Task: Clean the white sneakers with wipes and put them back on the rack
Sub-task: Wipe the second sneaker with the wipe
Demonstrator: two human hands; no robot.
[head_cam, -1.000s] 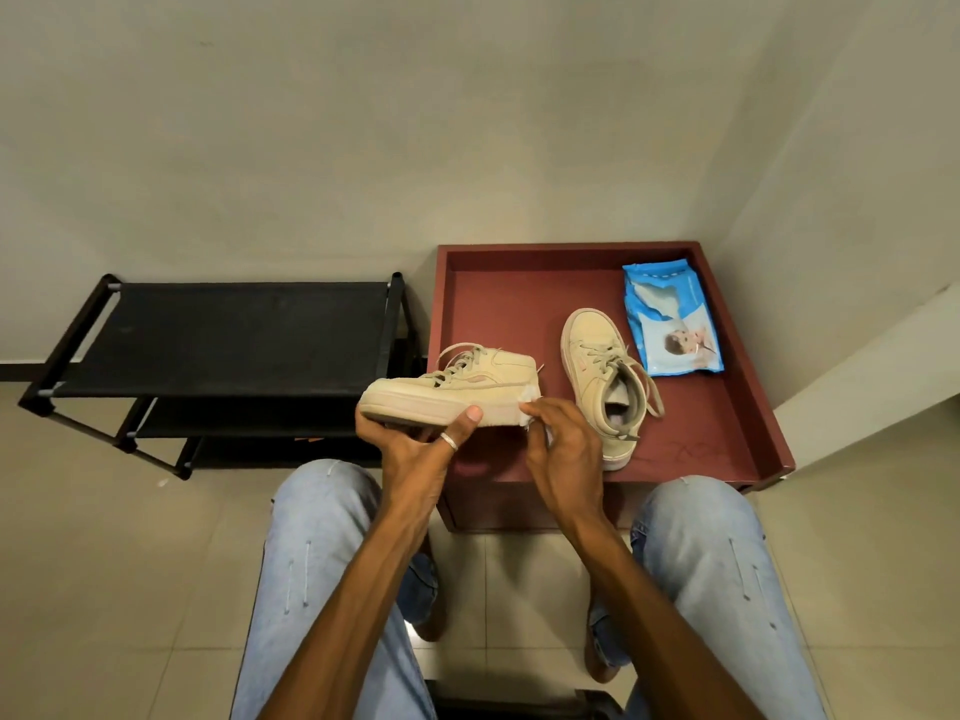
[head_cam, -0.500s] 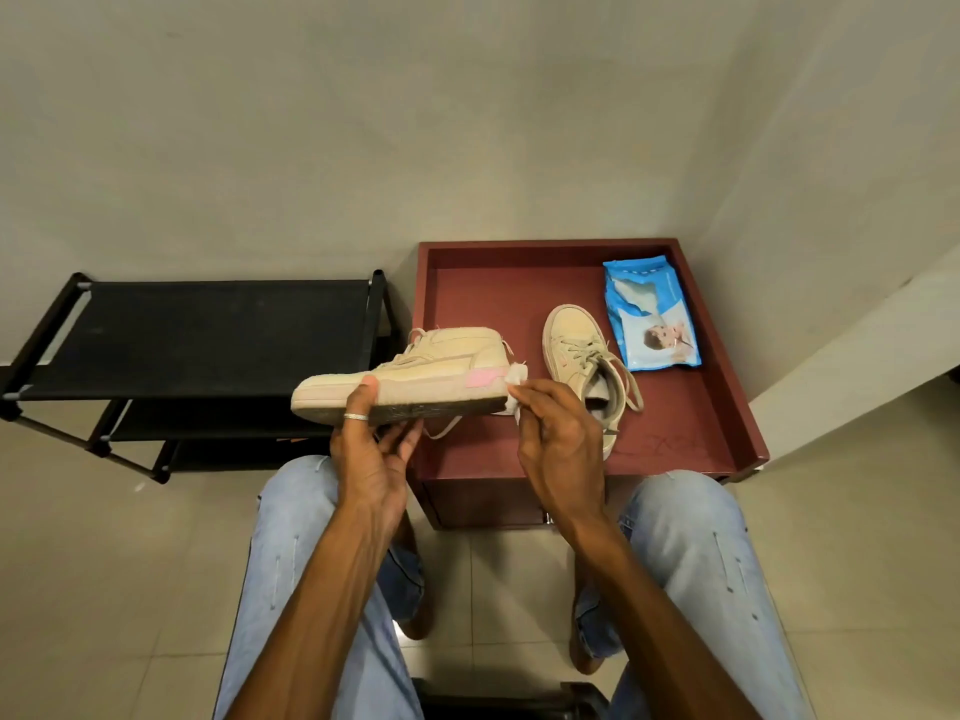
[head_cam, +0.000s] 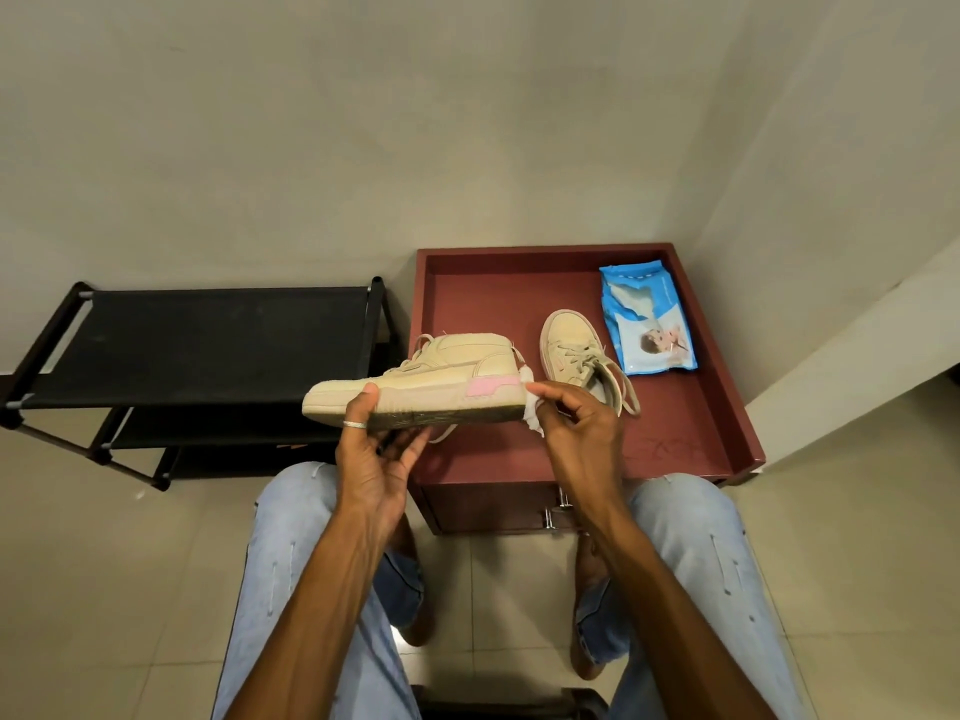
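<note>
My left hand (head_cam: 376, 449) grips a cream sneaker (head_cam: 431, 381) from below, thumb on its side, toe pointing left, held in the air between the rack and the table. It has a pink patch at the heel. My right hand (head_cam: 579, 433) pinches a white wipe (head_cam: 532, 413) against the sneaker's heel. The second sneaker (head_cam: 571, 350) lies on the red table (head_cam: 675, 433), laces loose, toe pointing away from me. A blue pack of wipes (head_cam: 647, 319) lies at the table's back right.
A black shoe rack (head_cam: 197, 345) with several shelves stands left of the table, against the wall. Its top shelf holds nothing. My knees in light jeans sit below the hands. A wall corner juts in at the right, and the floor is tiled.
The sneaker has swung left and tipped, so its outer side with the pink patch and part of the sole now face me. My right hand stays with the wipe at the heel.
</note>
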